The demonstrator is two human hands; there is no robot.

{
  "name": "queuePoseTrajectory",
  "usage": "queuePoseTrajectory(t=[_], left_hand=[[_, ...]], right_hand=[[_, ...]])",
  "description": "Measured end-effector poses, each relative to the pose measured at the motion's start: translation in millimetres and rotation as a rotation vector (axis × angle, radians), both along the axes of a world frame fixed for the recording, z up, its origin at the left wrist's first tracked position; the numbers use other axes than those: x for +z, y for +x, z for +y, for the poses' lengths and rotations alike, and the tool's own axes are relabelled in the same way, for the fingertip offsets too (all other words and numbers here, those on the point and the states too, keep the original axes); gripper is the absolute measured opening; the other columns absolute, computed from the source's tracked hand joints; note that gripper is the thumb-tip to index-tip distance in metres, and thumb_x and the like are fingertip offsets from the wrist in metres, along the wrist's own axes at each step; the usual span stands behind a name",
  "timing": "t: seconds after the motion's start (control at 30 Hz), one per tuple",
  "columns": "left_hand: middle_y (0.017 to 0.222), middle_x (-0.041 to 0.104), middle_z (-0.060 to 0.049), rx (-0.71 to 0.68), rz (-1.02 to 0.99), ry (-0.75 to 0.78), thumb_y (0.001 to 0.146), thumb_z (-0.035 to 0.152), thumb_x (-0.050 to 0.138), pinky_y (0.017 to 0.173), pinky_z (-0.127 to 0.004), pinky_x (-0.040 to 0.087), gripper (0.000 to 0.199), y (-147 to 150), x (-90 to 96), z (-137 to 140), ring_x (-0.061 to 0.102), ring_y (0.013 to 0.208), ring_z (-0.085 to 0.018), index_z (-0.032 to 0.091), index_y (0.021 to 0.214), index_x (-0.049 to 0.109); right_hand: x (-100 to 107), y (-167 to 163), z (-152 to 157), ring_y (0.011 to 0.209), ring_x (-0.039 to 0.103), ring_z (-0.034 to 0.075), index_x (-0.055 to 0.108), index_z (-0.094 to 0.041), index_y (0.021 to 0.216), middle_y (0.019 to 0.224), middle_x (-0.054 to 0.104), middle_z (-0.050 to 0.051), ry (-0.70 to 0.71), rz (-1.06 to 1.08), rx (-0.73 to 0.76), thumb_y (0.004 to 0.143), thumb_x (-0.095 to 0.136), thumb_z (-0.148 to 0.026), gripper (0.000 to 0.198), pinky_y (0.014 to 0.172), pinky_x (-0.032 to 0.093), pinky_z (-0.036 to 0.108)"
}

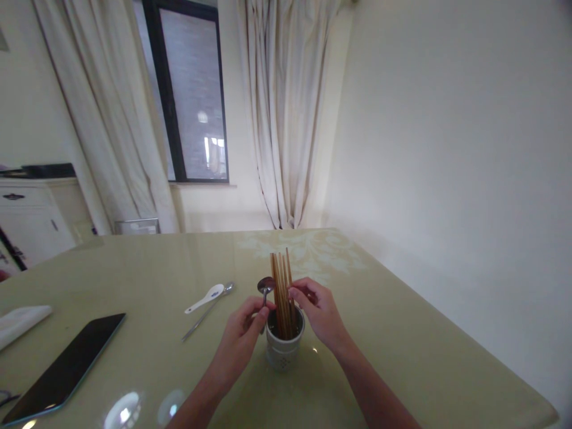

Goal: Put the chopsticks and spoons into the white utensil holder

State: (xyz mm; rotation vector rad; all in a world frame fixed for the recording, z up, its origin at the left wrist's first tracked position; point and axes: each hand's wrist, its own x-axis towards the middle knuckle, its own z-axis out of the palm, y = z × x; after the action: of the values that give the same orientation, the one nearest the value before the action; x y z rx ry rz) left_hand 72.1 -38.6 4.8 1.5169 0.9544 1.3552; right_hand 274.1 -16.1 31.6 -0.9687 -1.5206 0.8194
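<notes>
A pale grey cup (282,360) with a small dark pattern stands upright on the table. Several wooden chopsticks (279,280) rise out of it in a loose bundle. On the cup's left side, my left hand (243,328) pinches the handle of a metal spoon (266,285), its bowl pointing up beside the chopsticks. From the right, my right hand (317,307) closes thumb and fingers on a chopstick at the bundle's right edge. To the left lie a white spoon (206,298) and a long-handled metal spoon (210,310), close together.
The glossy greenish table (384,333) runs along the white wall on the right. Toward the left lie a black tablet (67,363) and something white (22,322). Behind the table are a cabinet (36,208), curtains (286,119) and a window (194,95).
</notes>
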Motion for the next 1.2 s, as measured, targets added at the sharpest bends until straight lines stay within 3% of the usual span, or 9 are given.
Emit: queuePoseTrajectory(t=[0.13,0.4,0.57,0.73,0.83,0.93,1.07,1.2], left_hand=[[0.086,0.070,-0.002,-0.007,-0.005,0.026,0.094,0.056,0.069,0.064,-0.025,0.049,0.038,-0.3,1.2,-1.3,0.059,0.072,-0.015,0.020,0.098,0.076],[0.098,0.074,-0.006,0.001,-0.011,0.074,0.096,0.052,0.068,0.071,-0.026,0.056,0.034,0.9,-1.1,-0.8,0.067,0.083,-0.017,0.020,0.099,0.078],[0.103,0.075,-0.006,0.032,0.011,0.113,0.098,0.048,0.067,0.065,-0.024,0.056,0.031,0.3,-3.7,-0.1,0.069,0.079,-0.016,0.021,0.103,0.080],[0.100,0.076,-0.004,0.302,0.193,0.376,0.102,0.035,0.065,0.081,-0.026,0.058,0.021,-3.5,-1.5,-7.0,0.072,0.091,-0.017,0.025,0.110,0.082],[0.092,0.074,-0.003,0.295,0.282,0.545,0.103,0.027,0.065,0.078,-0.023,0.057,0.022,-4.3,-1.0,-12.5,0.070,0.086,-0.015,0.027,0.118,0.081],[0.089,0.072,-0.002,0.256,0.328,0.613,0.103,0.025,0.064,0.074,-0.022,0.056,0.025,-4.2,-0.4,-17.6,0.068,0.082,-0.015,0.028,0.122,0.080],[0.105,0.073,-0.007,0.253,0.358,0.564,0.109,0.033,0.050,0.084,-0.029,0.058,0.033,-4.6,3.4,-21.0,0.070,0.097,-0.019,0.028,0.128,0.076],[0.107,0.072,-0.008,0.433,0.376,0.364,0.108,0.041,0.045,0.084,-0.036,0.059,0.037,-12.5,0.8,-6.3,0.069,0.096,-0.022,0.022,0.126,0.071]], right_hand=[[-2.4,1.4,2.0,0.063,0.060,0.017,0.076,-0.020,0.084,0.075,0.074,0.003,-0.013,-0.059,-0.075,0.087,0.078,-0.044,0.025,0.058,0.045,0.028],[-4.3,1.5,2.7,0.061,0.058,0.016,0.077,-0.019,0.086,0.073,0.074,0.003,-0.004,-0.049,-0.093,0.088,0.077,-0.043,0.024,0.058,0.045,0.027],[-3.9,1.2,3.0,0.059,0.055,0.015,0.079,-0.019,0.091,0.073,0.071,0.001,0.021,-0.076,-0.113,0.084,0.082,-0.041,0.023,0.054,0.043,0.026],[2.1,2.3,-8.1,0.060,0.051,0.014,0.078,-0.023,0.106,0.078,0.066,0.000,0.263,-0.027,-0.174,0.092,0.080,-0.037,0.020,0.054,0.043,0.026],[5.2,-0.3,-18.6,0.069,0.058,0.015,0.078,-0.028,0.121,0.089,0.071,0.002,0.431,-0.006,-0.032,0.095,0.079,-0.033,0.026,0.063,0.050,0.027],[6.3,-4.2,-25.3,0.075,0.065,0.016,0.080,-0.029,0.115,0.090,0.074,0.003,0.460,0.080,0.027,0.101,0.073,-0.030,0.016,0.068,0.053,0.028],[9.3,0.6,-20.7,0.062,0.063,0.013,0.078,-0.025,0.101,0.079,0.073,0.001,0.404,0.345,-0.165,0.103,0.070,-0.030,0.010,0.054,0.048,0.023],[15.6,17.3,-7.9,0.061,0.058,0.012,0.075,-0.021,0.096,0.078,0.071,0.001,0.401,0.551,-0.332,0.100,0.075,-0.034,0.013,0.053,0.046,0.022]])
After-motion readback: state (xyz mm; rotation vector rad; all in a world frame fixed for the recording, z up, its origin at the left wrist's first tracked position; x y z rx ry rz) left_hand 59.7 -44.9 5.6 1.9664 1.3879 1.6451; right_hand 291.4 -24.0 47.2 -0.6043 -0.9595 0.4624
